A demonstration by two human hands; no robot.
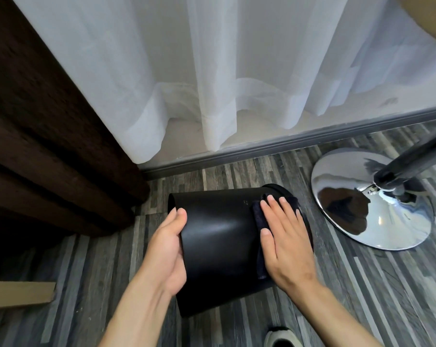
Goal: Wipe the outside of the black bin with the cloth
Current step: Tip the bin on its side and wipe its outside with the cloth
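Observation:
The black bin (pixel 217 236) lies tipped on its side above the striped floor, its base to the left and its rim to the right. My left hand (pixel 168 249) grips the bin at its base edge, thumb on top. My right hand (pixel 284 241) lies flat with fingers spread on a dark cloth (pixel 259 221), pressing it against the bin's outer wall near the rim. Most of the cloth is hidden under that hand.
A chrome round stand base (pixel 357 221) with a dark pole stands on the floor to the right. White sheer curtains (pixel 212 71) hang behind, a dark brown curtain (pixel 36 121) at left. A cardboard piece (pixel 19 294) lies lower left; a slipper (pixel 283 338) shows at the bottom.

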